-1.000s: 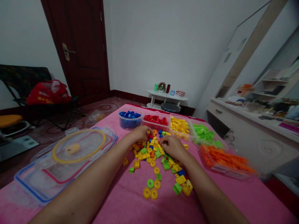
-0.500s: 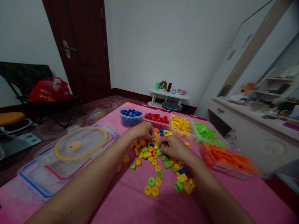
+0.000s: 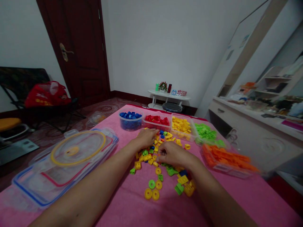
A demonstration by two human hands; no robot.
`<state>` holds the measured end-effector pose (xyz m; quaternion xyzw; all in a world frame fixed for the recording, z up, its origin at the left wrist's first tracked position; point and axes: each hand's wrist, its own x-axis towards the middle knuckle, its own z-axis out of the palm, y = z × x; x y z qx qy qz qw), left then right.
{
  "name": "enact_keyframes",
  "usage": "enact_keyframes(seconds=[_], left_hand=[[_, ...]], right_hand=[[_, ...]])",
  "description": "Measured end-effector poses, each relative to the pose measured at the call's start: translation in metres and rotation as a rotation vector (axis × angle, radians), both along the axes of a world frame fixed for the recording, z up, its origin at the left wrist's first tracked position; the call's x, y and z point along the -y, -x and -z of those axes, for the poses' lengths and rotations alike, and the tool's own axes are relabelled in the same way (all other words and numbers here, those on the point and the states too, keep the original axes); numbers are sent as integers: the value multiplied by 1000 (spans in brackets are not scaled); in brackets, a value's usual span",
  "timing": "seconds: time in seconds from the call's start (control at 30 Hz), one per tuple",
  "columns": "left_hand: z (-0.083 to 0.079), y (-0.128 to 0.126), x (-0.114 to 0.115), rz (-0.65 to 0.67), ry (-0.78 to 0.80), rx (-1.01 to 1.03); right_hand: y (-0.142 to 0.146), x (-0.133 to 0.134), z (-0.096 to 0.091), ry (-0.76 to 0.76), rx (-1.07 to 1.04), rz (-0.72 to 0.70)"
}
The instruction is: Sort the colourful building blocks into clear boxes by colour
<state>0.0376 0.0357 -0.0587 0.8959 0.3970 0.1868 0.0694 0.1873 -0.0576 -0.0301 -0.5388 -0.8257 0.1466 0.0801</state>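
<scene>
A loose pile of toy building blocks (image 3: 147, 157), mostly yellow with green, orange and blue among them, lies on the pink cloth. My left hand (image 3: 147, 138) rests over the pile's far left side, its fingers stretched to the right among the pieces. To its right and a little nearer, my right hand (image 3: 174, 153) has its fingers curled down into the pile in a pinch. What they hold, if anything, is hidden; an orange bit shows at the fingertips. Yellow rings (image 3: 155, 194) and a green ring (image 3: 151, 184) lie in front of the hands.
Beyond the pile stand tubs of blue blocks (image 3: 130, 121), red blocks (image 3: 156, 121), yellow blocks (image 3: 181, 126) and green blocks (image 3: 205, 132). An orange-filled box (image 3: 230, 160) sits at the right. Stacked clear lids (image 3: 68, 164) lie left. A white low table (image 3: 169, 94) stands behind.
My left hand has flattened and its fingers have stretched out over the pile. My right hand has moved slightly nearer and left, covering some green blocks. The view has shifted a little.
</scene>
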Motion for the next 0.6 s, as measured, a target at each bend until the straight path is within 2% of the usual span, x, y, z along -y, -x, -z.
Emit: enact_keyframes(seconds=[0.13, 0.27, 0.43, 0.5, 0.6], left_hand=[[3, -1, 0, 3, -54, 17], [0, 0, -1, 52, 30, 71], [-5, 2, -1, 23, 99, 66], [-8, 0, -1, 16, 105, 126], [-15, -8, 0, 7, 182, 348]], right_hand=[[-8, -3, -7, -1, -80, 53], [-20, -9, -11, -72, -116, 143], [-31, -18, -5, -164, -141, 295], [-30, -20, -3, -151, -206, 313], [-26, -21, -1, -137, -386, 344]])
